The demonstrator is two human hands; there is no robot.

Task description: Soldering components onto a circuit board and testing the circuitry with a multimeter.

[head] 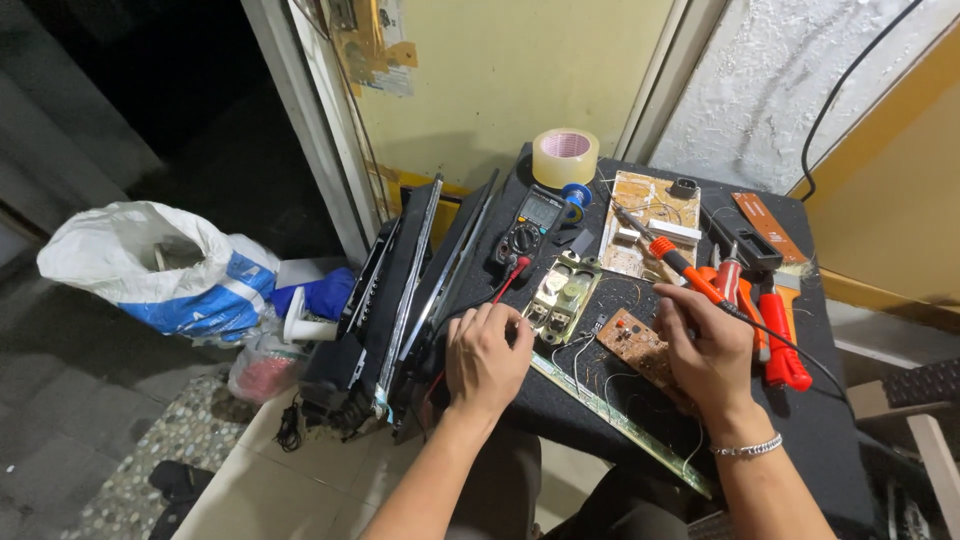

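My right hand (706,352) grips an orange-handled soldering iron (683,268), its metal tip pointing up and left toward a beige circuit board (648,208). Under that hand lies a small brown circuit board (634,342) with thin wires. My left hand (485,357) rests curled on the black table top (560,390), fingers near a metal-framed part (563,293) and the red probe (512,277) of a black multimeter (530,224). Whether the left fingers pinch a wire is hidden.
A tape roll (565,157) sits at the table's far edge. Orange-handled pliers and cutters (776,335) lie at the right. A long green strip (625,428) lies along the front edge. Flat black panels (405,285) lean at the left; a white and blue sack (160,268) sits on the floor.
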